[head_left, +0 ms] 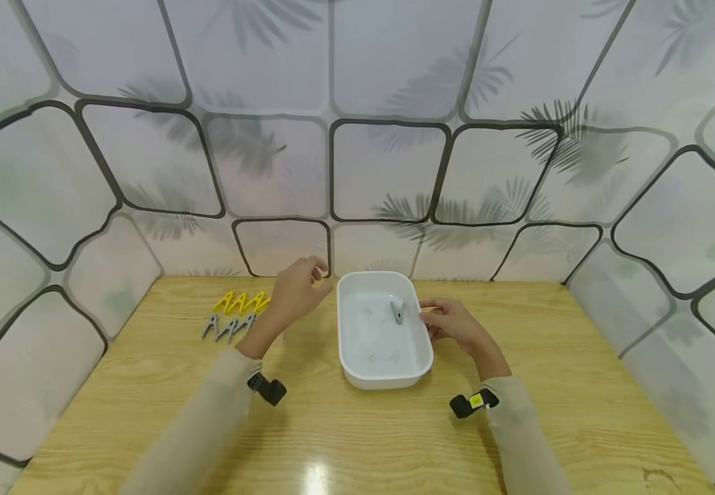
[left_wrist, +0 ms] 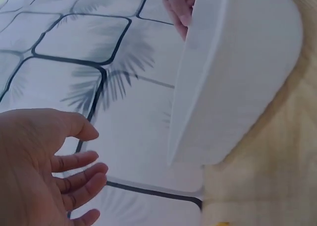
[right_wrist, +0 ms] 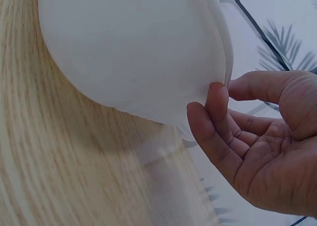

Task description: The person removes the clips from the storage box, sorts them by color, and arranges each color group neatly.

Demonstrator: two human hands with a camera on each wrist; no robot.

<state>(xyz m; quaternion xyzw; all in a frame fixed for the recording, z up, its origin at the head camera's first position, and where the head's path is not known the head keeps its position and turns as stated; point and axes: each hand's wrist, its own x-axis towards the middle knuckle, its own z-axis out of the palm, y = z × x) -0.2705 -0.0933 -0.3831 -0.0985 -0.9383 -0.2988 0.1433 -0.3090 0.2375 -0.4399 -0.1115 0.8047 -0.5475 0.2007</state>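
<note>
A white rectangular tub stands on the table, with one grey clothespin lying inside it. At the tub's right side, my right hand pinches the rim; the right wrist view shows thumb and fingertips at the edge of the tub wall. My left hand hovers just left of the tub, apart from it. Its fingers are loosely bent and hold nothing, as the left wrist view shows. Left of that hand lie a row of yellow clothespins and a row of grey clothespins, partly behind the hand and wrist.
The wood-grain table ends at the back against a patterned curtain-like wall, which also encloses both sides. Each wrist wears a small black camera on a strap.
</note>
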